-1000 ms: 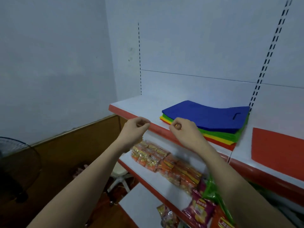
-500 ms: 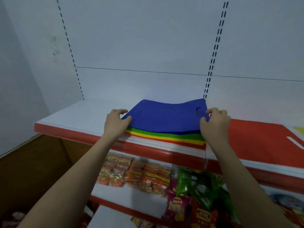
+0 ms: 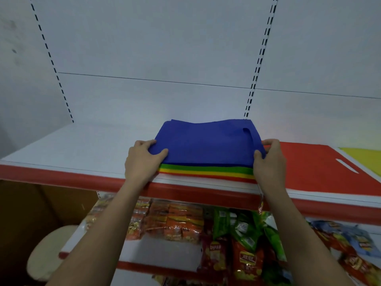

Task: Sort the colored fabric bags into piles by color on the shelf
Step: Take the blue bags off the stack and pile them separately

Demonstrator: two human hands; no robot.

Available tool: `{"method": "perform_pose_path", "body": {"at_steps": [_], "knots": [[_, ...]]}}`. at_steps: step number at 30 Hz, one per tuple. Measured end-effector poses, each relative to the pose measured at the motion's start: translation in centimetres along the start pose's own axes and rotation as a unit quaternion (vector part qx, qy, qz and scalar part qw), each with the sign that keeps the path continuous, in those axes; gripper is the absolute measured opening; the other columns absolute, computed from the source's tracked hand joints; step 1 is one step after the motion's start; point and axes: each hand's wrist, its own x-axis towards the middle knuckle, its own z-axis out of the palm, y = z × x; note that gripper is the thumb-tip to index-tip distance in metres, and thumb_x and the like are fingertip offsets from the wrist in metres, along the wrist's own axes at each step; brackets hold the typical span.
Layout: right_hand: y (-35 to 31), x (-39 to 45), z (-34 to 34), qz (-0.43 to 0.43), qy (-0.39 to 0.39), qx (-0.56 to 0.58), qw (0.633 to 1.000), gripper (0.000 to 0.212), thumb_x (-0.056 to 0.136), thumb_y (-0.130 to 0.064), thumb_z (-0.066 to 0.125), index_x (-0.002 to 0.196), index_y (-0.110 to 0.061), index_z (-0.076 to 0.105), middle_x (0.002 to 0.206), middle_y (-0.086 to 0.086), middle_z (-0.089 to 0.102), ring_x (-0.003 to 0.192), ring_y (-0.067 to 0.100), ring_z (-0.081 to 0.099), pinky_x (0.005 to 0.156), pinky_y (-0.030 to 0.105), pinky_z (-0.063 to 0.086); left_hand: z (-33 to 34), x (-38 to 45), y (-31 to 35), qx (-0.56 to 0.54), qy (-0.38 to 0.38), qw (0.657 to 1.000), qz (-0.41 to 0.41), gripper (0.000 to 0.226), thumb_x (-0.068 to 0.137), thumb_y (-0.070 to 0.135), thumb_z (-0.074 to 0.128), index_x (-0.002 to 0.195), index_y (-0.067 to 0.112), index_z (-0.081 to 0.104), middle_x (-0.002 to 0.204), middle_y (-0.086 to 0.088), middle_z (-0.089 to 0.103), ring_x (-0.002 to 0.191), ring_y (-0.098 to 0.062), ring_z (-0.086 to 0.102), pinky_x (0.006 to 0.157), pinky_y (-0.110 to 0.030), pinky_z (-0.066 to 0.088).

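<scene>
Now that our thumbs are sliding onto the blue bag [image 3: 206, 141], each grip, left hand [image 3: 142, 159] and right hand [image 3: 270, 159], is pinching its side atop the stack [image 3: 206, 172], readying its removal.

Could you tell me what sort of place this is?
Probably a small shop: a slotted retail shelf with a red front edge, and packaged snacks displayed below the stack of fabric bags.
</scene>
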Motion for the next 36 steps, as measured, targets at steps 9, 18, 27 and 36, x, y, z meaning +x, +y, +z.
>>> {"method": "perform_pose_path", "body": {"at_steps": [9, 18, 27, 36], "knots": [[0.0, 0.0, -0.1, -0.059, 0.013, -0.065, 0.996, 0.021, 0.095, -0.001, 0.048, 0.112, -0.013, 0.048, 0.094, 0.005, 0.055, 0.077, 0.024, 0.052, 0.056, 0.031, 0.035, -0.3, 0.8, 0.1, -0.049, -0.053, 0.997, -0.031, 0.025, 0.082, 0.047, 0.072, 0.096, 0.027, 0.065, 0.128, -0.003, 0.052, 0.119, -0.025, 0.05, 0.096, -0.048, 0.049], [-3.0, 0.8, -1.0, -0.119, -0.023, -0.189, 0.974, 0.03, 0.091, 0.002, 0.048, 0.115, -0.012, 0.054, 0.11, 0.009, 0.059, 0.101, 0.028, 0.046, 0.075, 0.041, 0.043, -2.4, 2.9, 4.7, 0.179, -0.085, 0.98, 0.005, 0.017, 0.087, 0.031, 0.064, 0.097, 0.018, 0.068, 0.112, -0.006, 0.056, 0.116, -0.03, 0.045, 0.085, -0.036, 0.036], [-6.1, 0.5, -6.6, -0.014, -0.016, 0.07, 0.997, 0.037, 0.093, 0.008, 0.037, 0.104, -0.016, 0.063, 0.111, 0.004, 0.057, 0.077, 0.022, 0.058, 0.061, 0.036, 0.053, -5.0, 2.8, 6.6, -0.284, -0.207, 0.936, -0.008, 0.036, 0.094, -0.004, 0.052, 0.119, 0.02, 0.061, 0.12, -0.007, 0.056, 0.087, -0.017, 0.062, 0.065, -0.033, 0.055], [-4.0, -2.7, -14.2, 0.048, 0.046, 0.042, 0.997, 0.039, 0.097, 0.005, 0.038, 0.127, -0.005, 0.06, 0.122, 0.005, 0.054, 0.105, 0.022, 0.057, 0.076, 0.028, 0.053, -0.9, -1.4, 11.7, -0.306, -0.279, 0.909, 0.039, 0.044, 0.091, 0.007, 0.065, 0.134, 0.013, 0.06, 0.13, -0.005, 0.055, 0.104, -0.021, 0.058, 0.084, -0.027, 0.053]]}}
